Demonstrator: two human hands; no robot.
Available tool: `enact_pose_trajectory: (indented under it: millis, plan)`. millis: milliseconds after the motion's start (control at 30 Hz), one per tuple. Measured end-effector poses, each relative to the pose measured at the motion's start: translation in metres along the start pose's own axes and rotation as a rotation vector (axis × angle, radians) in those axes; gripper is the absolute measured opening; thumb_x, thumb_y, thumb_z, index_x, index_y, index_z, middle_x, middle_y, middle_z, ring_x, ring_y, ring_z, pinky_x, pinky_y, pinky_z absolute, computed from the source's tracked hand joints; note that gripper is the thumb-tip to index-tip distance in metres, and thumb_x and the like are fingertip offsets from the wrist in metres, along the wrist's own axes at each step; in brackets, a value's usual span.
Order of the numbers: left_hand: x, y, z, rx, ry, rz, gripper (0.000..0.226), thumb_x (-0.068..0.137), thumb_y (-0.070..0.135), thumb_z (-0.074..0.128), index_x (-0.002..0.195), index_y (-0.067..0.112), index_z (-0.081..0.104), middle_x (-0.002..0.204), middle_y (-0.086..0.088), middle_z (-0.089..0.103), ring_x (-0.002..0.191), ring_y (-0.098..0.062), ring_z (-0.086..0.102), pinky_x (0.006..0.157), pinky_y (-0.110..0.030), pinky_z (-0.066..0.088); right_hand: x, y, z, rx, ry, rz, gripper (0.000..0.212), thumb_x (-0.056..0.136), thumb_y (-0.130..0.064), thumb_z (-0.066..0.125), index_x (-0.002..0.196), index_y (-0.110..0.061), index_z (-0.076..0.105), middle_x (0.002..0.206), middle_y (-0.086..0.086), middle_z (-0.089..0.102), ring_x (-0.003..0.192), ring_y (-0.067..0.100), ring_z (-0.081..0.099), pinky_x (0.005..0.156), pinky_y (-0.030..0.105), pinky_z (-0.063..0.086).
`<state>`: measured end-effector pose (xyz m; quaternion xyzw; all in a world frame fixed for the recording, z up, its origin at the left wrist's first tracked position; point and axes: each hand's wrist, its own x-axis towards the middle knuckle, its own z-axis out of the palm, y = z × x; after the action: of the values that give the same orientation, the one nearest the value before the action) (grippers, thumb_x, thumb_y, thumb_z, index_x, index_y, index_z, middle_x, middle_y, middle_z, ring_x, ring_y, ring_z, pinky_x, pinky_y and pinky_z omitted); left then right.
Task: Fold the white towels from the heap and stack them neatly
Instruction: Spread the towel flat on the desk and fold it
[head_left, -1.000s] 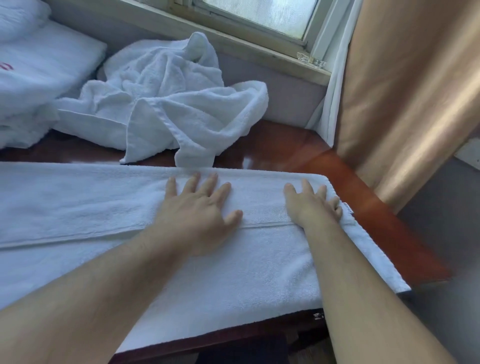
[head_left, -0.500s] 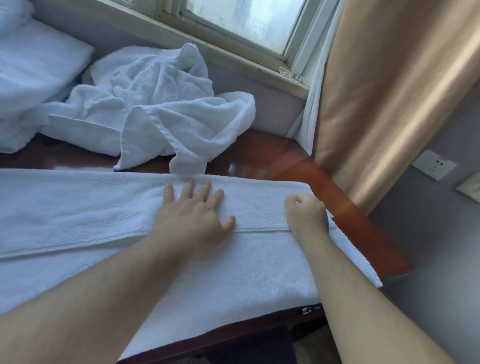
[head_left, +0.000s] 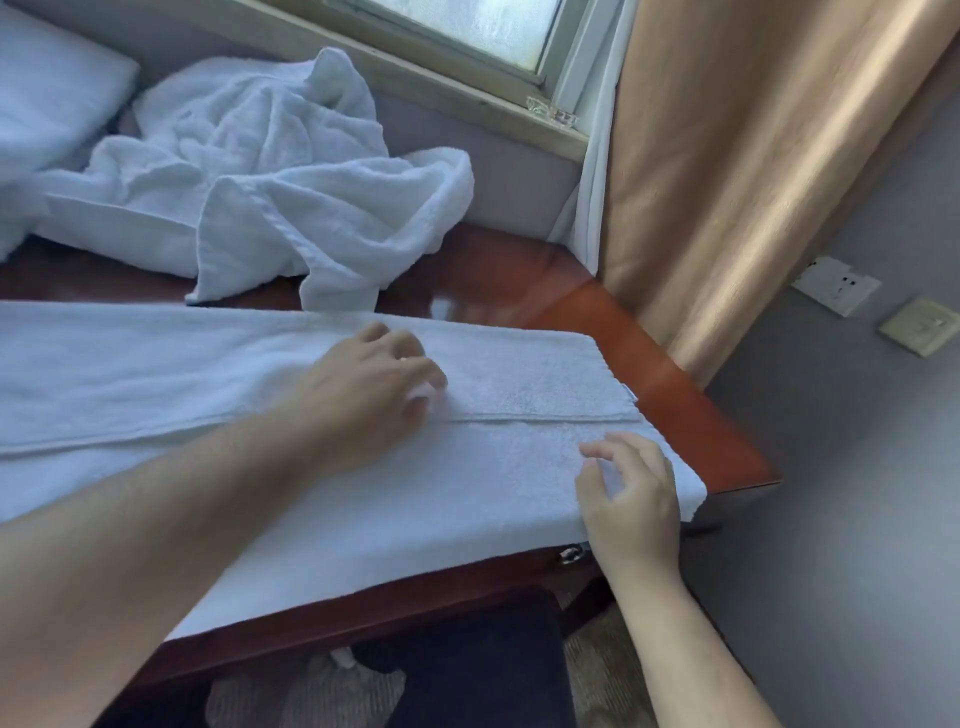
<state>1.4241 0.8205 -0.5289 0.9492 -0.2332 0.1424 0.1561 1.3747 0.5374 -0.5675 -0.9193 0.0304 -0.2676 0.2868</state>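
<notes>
A long white towel (head_left: 493, 499) lies flat across the red-brown table (head_left: 691, 415), its far edge folded over toward me so a hem line runs along the middle. My left hand (head_left: 374, 384) rests on the folded flap with its fingers curled, near the hem. My right hand (head_left: 631, 493) hovers at the towel's near right corner with its fingers spread and bent, holding nothing that I can see. A heap of crumpled white towels (head_left: 270, 171) sits behind, under the window.
Folded white towels (head_left: 47, 104) are stacked at the far left. A tan curtain (head_left: 753, 156) hangs at the right beside the window sill (head_left: 467, 98). A dark chair seat (head_left: 467, 660) is below the table's front edge. Wall sockets (head_left: 836, 283) are at the right.
My right hand has drawn back from the folded flap to the towel's near right corner and opened its fingers. My left hand's fingers have curled. The view has shifted to the right.
</notes>
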Motion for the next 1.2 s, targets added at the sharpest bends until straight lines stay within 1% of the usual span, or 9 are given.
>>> enact_pose_trajectory:
  millis: [100, 267, 367, 567, 733, 867, 933, 1067, 1200]
  plan:
    - [-0.012, 0.043, -0.007, -0.031, -0.142, 0.109, 0.025, 0.099, 0.031, 0.048, 0.117, 0.041, 0.062, 0.117, 0.016, 0.05, 0.11, -0.011, 0.047, 0.079, -0.029, 0.042, -0.005, 0.0, 0.005, 0.004, 0.096, -0.018, 0.012, 0.088, -0.011, 0.064, 0.094, -0.017, 0.073, 0.105, -0.005, 0.06, 0.102, 0.011, 0.044, 0.095, 0.044, 0.046]
    - [-0.036, 0.103, 0.008, 0.135, -0.193, 0.042, 0.062, 0.086, 0.073, 0.018, 0.123, 0.033, 0.048, 0.115, 0.006, 0.046, 0.1, -0.018, 0.043, 0.088, -0.036, 0.043, -0.004, 0.005, 0.001, 0.061, 0.087, -0.1, 0.026, 0.088, -0.035, 0.055, 0.099, -0.015, 0.066, 0.099, -0.013, 0.059, 0.098, 0.004, 0.045, 0.091, 0.032, 0.043]
    - [-0.047, 0.103, 0.011, 0.196, -0.165, 0.052, 0.072, 0.076, 0.08, 0.03, 0.127, 0.03, 0.043, 0.119, 0.005, 0.041, 0.101, -0.019, 0.04, 0.091, -0.038, 0.041, -0.011, 0.021, -0.014, 0.065, 0.114, -0.278, 0.031, 0.091, -0.036, 0.05, 0.098, -0.011, 0.066, 0.105, -0.009, 0.062, 0.109, 0.011, 0.051, 0.098, 0.033, 0.043]
    - [-0.057, 0.095, 0.018, 0.322, -0.213, 0.142, 0.077, 0.068, 0.034, 0.077, 0.137, 0.023, 0.045, 0.122, -0.001, 0.047, 0.1, -0.025, 0.049, 0.083, -0.041, 0.048, -0.033, 0.068, -0.018, -0.125, 0.053, -0.484, 0.05, 0.075, -0.038, 0.073, 0.119, -0.019, 0.059, 0.134, 0.01, 0.052, 0.129, 0.034, 0.044, 0.107, 0.051, 0.038]
    - [-0.061, 0.103, 0.025, 0.37, -0.126, 0.152, 0.072, 0.076, 0.021, 0.064, 0.142, 0.014, 0.036, 0.124, -0.008, 0.044, 0.101, -0.028, 0.046, 0.087, -0.04, 0.047, -0.036, 0.074, -0.012, -0.16, 0.115, -0.464, 0.064, 0.076, -0.059, 0.074, 0.127, -0.024, 0.055, 0.135, 0.008, 0.052, 0.13, 0.032, 0.046, 0.106, 0.051, 0.04]
    - [-0.066, 0.114, 0.034, 0.453, -0.08, 0.094, 0.065, 0.084, 0.009, 0.018, 0.144, 0.001, 0.042, 0.129, -0.022, 0.051, 0.106, -0.038, 0.054, 0.096, -0.047, 0.049, -0.041, 0.066, -0.008, -0.204, 0.135, -0.423, 0.068, 0.075, -0.064, 0.072, 0.126, -0.023, 0.053, 0.136, 0.008, 0.051, 0.132, 0.033, 0.045, 0.108, 0.046, 0.034]
    - [-0.067, 0.118, 0.036, 0.45, -0.065, 0.074, 0.057, 0.085, 0.011, 0.036, 0.138, -0.001, 0.051, 0.122, -0.023, 0.058, 0.102, -0.039, 0.059, 0.095, -0.048, 0.051, -0.045, 0.057, -0.003, -0.219, 0.147, -0.378, 0.065, 0.079, -0.065, 0.067, 0.126, -0.023, 0.052, 0.136, 0.011, 0.052, 0.133, 0.034, 0.044, 0.108, 0.046, 0.032]
    - [-0.068, 0.115, 0.027, 0.331, -0.018, 0.081, 0.053, 0.063, 0.016, 0.08, 0.112, 0.0, 0.069, 0.11, -0.02, 0.069, 0.094, -0.036, 0.069, 0.083, -0.042, 0.059, -0.052, 0.048, 0.002, -0.191, 0.22, -0.375, 0.05, 0.082, -0.047, 0.067, 0.123, -0.022, 0.053, 0.134, 0.012, 0.056, 0.133, 0.035, 0.047, 0.106, 0.048, 0.033]
    - [-0.068, 0.108, 0.006, 0.075, -0.061, -0.033, 0.022, 0.086, 0.028, 0.065, 0.104, 0.017, 0.054, 0.088, 0.007, 0.064, 0.088, -0.02, 0.065, 0.059, -0.032, 0.047, -0.05, 0.053, -0.001, -0.166, 0.367, -0.429, 0.04, 0.079, -0.01, 0.067, 0.117, -0.018, 0.055, 0.125, 0.009, 0.064, 0.122, 0.032, 0.058, 0.103, 0.048, 0.041]
